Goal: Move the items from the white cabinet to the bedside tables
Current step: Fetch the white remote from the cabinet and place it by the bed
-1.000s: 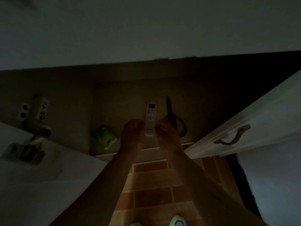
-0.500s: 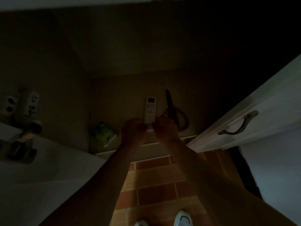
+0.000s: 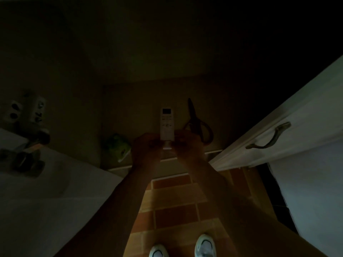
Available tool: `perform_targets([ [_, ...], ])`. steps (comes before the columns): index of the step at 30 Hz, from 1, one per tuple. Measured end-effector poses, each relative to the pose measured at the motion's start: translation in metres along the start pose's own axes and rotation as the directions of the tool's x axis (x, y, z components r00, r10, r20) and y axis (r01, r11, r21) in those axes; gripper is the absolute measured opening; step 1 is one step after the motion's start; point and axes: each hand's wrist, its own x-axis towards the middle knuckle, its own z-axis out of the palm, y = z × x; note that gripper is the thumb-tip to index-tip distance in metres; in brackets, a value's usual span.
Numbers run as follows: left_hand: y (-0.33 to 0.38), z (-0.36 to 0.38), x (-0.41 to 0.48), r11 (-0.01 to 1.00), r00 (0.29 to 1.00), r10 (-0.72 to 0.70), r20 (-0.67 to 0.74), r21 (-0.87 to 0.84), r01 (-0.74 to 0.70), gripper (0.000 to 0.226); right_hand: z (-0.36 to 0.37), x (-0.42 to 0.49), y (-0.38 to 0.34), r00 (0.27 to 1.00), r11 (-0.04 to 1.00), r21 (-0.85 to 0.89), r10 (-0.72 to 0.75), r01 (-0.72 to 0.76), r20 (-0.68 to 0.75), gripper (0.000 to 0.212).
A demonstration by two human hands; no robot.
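A white remote control [image 3: 167, 121] lies lengthwise on the dim shelf of the white cabinet [image 3: 133, 104], its display pointing away from me. My left hand [image 3: 144, 147] and my right hand [image 3: 187, 143] are curled around its near end from either side. Dark scissors [image 3: 195, 119] lie just right of the remote, blades pointing away, and their handle loops touch my right hand. A green packet [image 3: 117, 146] sits on the shelf left of my left hand. The light is very low.
The right cabinet door [image 3: 300, 112] stands open with a curved metal handle [image 3: 269, 138]. The left door [image 3: 46, 191] is open too, with its hinge [image 3: 27, 138] showing. Orange floor tiles [image 3: 174, 203] and my white shoes [image 3: 205, 245] are below.
The view has tilted down and moved closer to the shelf. Both hands have closed in on the near end of the remote. Scissors and green packet have not moved.
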Motion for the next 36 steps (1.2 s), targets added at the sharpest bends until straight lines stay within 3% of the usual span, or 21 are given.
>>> perform_targets([
  [4,0.014,-0.011,-0.022,0.975,0.999,-0.042,0.023,-0.216,0.046,0.021,-0.007,-0.015,-0.001,1.000,0.978,0.209,-0.014,0.015,-0.003,0.038],
  [8,0.025,-0.016,-0.043,0.967,0.998,0.000,0.056,-0.254,0.014,0.016,-0.027,-0.040,-0.006,0.998,0.926,0.377,-0.027,0.003,0.060,0.052],
  [16,0.059,-0.014,-0.110,0.972,0.995,0.033,0.094,-0.236,-0.010,0.036,-0.061,-0.092,-0.006,0.996,0.904,0.427,-0.058,0.026,0.062,0.053],
  [27,0.103,-0.020,-0.224,0.980,0.995,0.077,-0.069,-0.179,-0.088,0.042,-0.123,-0.199,-0.016,0.979,0.927,0.369,-0.130,0.064,0.158,0.054],
  [36,0.193,-0.054,-0.360,0.960,0.944,0.169,-0.283,-0.170,-0.222,0.036,-0.196,-0.302,-0.090,0.867,0.874,0.361,-0.428,0.325,0.256,0.039],
])
